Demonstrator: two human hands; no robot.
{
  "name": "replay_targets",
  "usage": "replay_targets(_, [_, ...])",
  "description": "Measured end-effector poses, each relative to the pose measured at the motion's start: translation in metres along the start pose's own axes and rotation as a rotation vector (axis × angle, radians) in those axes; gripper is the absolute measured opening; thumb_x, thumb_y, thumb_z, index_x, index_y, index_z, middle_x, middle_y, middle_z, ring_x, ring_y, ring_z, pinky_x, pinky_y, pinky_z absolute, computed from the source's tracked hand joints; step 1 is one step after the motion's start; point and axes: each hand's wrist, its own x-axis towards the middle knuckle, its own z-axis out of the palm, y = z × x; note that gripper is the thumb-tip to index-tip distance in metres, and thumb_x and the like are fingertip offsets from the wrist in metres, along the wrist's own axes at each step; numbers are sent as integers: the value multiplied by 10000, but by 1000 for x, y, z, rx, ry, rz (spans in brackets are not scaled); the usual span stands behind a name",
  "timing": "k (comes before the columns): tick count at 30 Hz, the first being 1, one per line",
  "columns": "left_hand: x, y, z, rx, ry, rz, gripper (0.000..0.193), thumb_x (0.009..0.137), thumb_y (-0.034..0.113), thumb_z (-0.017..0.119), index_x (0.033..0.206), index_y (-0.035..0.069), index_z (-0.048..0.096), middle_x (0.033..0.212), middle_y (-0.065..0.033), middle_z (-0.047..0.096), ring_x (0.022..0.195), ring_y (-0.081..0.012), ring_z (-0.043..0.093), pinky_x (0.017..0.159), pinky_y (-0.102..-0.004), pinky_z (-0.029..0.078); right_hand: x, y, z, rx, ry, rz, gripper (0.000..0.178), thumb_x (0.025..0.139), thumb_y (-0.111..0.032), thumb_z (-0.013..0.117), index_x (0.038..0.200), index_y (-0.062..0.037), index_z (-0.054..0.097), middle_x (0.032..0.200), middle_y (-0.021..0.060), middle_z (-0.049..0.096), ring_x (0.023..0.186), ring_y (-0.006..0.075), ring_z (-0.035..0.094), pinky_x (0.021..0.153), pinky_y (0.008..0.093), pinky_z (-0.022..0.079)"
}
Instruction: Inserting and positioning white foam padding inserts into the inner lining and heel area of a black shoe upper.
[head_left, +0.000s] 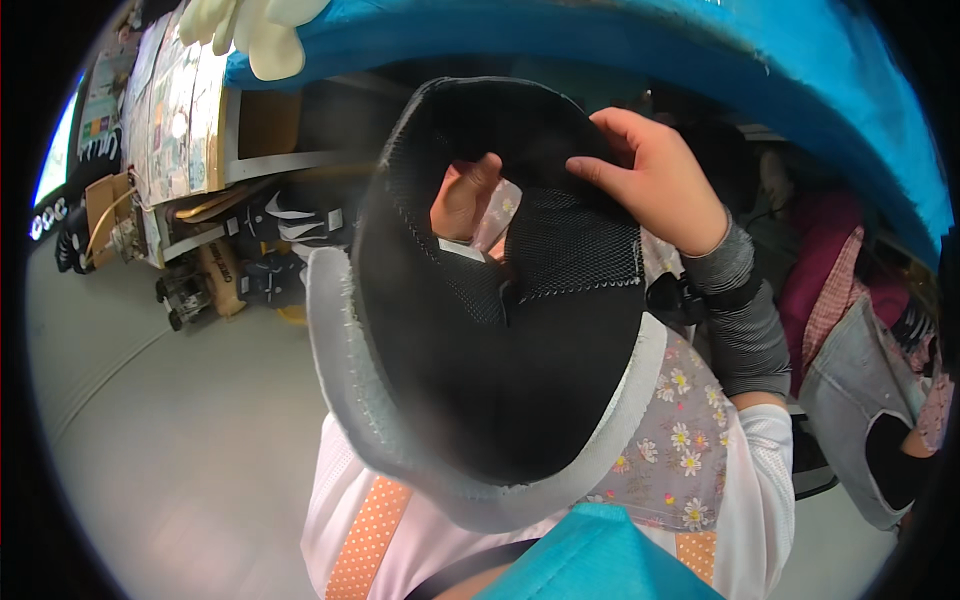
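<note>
A black mesh shoe upper (480, 390) with a pale grey edge is held up close in front of my chest, its hollow inside facing me. My right hand (665, 180) is at its upper right edge, thumb on the inner side and forefinger along the rim; the other fingers are hidden. Through the opening in the upper shows part of my left hand (465, 200), thumb raised and fingers curled at the opening's edge. The black material hides the rest of that hand and its forearm.
A blue-covered surface (640, 40) curves across the far side, with pale gloves (270, 45) at its left. Shelves to the left hold several shoes (300, 220). A wheeled thing (185, 295) stands on the floor. At the right sits another person in grey clothing (860, 360).
</note>
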Motion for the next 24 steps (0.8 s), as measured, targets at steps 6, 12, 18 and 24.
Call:
replay_targets(6, [-17,24,43,171,30,150,353,897,231,687,1144,-8,609,1048,-69,655,949,-182,624,824,-316,502,-10,-13,2,-88,-27,-68,361,795,-160,741,1044,31,563,804,185,628,708,251,626,645,328,495])
replay_targets(12, [-20,15,33,371,302,375,456,898,284,684,1217,-20,569,1217,-95,605,1106,-209,570,960,-333,455,-25,-7,8,-234,-203,-128,601,788,-186,758,1220,12,389,847,241,636,787,382,649,667,410,516])
replay_targets(18, [-19,30,63,235,286,374,469,959,396,558,1111,-45,600,1067,-134,666,953,-250,657,861,-368,527,-31,-17,-5,-206,-299,-302,586,814,-137,711,1259,-6,352,817,235,628,801,432,625,658,445,514])
replay_targets(24, [-29,49,72,-105,104,170,454,980,426,496,1121,11,612,1062,-127,672,946,-242,661,845,-372,531,-32,-12,-2,-144,-345,-518,484,809,-113,696,1222,-36,457,971,196,612,867,408,613,724,453,505])
